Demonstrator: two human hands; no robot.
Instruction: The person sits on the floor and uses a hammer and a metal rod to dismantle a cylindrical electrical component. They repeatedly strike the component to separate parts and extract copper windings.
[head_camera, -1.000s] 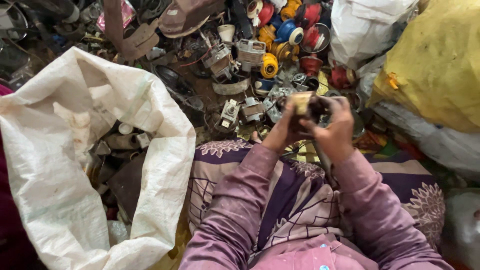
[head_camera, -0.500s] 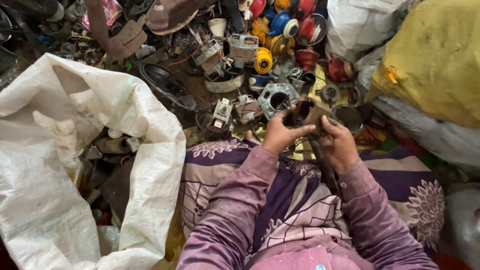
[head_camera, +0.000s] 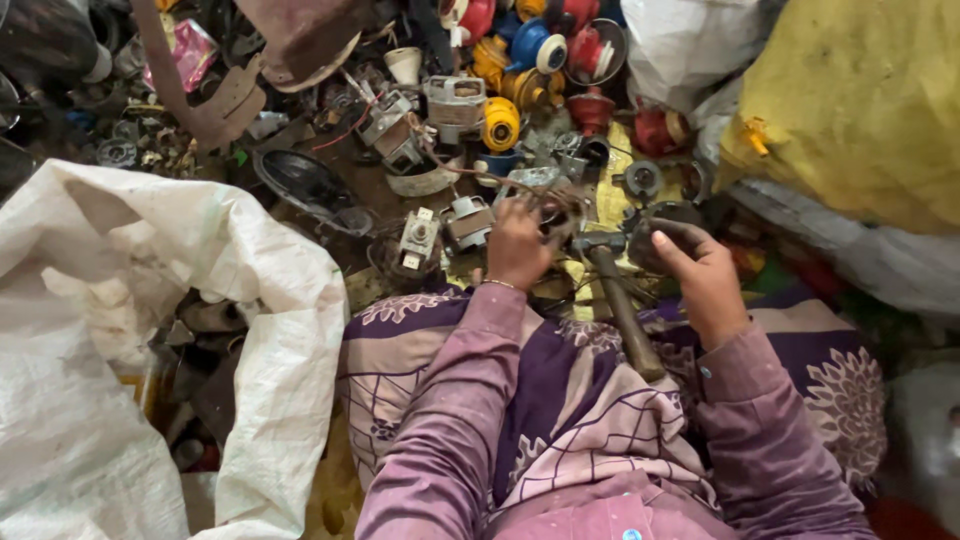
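Note:
My left hand (head_camera: 518, 245) reaches forward onto a grey metal motor part (head_camera: 545, 195) in the scrap pile, fingers curled over it. My right hand (head_camera: 700, 275) holds a dark round metal piece (head_camera: 655, 235) at its fingertips. A hammer (head_camera: 615, 300) with a wooden handle lies on my lap between both hands, its head pointing toward the pile. Both arms wear purple sleeves.
An open white woven sack (head_camera: 150, 330) with scrap inside stands at the left. Small motors, coils and coloured plastic parts (head_camera: 500, 90) litter the floor ahead. A yellow sack (head_camera: 860, 110) and a white bag (head_camera: 690, 40) sit at the right.
My hands held one part together in front of me; now they have separated, the left reaching forward to the pile, the right moving to the right. The hammer rests on my lap.

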